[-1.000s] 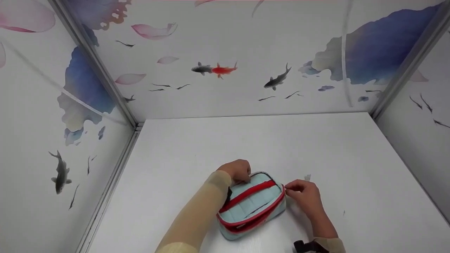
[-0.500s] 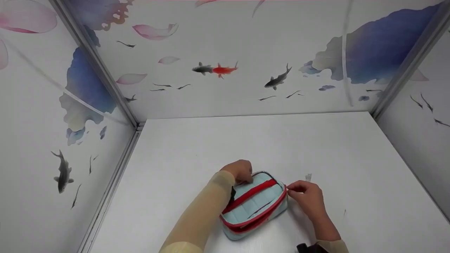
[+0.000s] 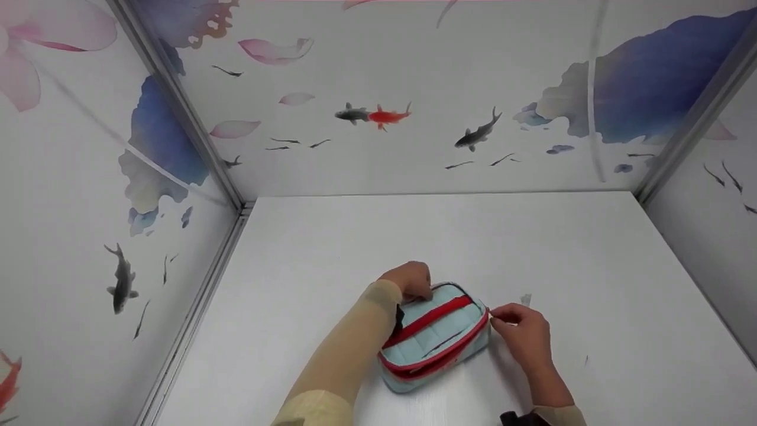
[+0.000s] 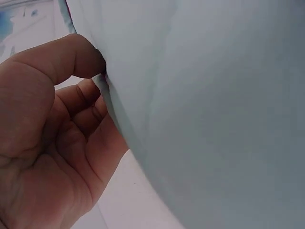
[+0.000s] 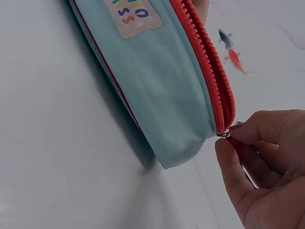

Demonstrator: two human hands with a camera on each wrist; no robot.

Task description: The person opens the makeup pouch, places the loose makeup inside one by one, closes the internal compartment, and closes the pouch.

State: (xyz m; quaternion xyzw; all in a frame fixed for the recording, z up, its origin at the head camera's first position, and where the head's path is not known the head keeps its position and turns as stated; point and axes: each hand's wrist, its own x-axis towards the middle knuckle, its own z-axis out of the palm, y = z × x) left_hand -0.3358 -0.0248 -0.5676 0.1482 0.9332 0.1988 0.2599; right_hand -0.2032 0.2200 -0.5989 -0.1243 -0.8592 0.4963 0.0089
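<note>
A pale blue pencil case with a red strap across its top lies tilted on the white table. Its red zipper gapes along the near side. My left hand grips the far left edge of the case; in the left wrist view the thumb and fingers of that hand pinch the fabric edge. At the case's right end, my right hand pinches the zipper pull between thumb and forefinger. The pull is mostly covered by the fingertips. The inside of the case is barely visible through the gap.
White wall panels printed with fish, petals and blue leaves enclose the table at the back and sides. A small greyish mark shows on the table beyond my right hand. A colourful lettered patch is on the case's side.
The head view has shifted a little, so the scene sits slightly further right. Both hands keep their holds, and the zipper gap looks about the same.
</note>
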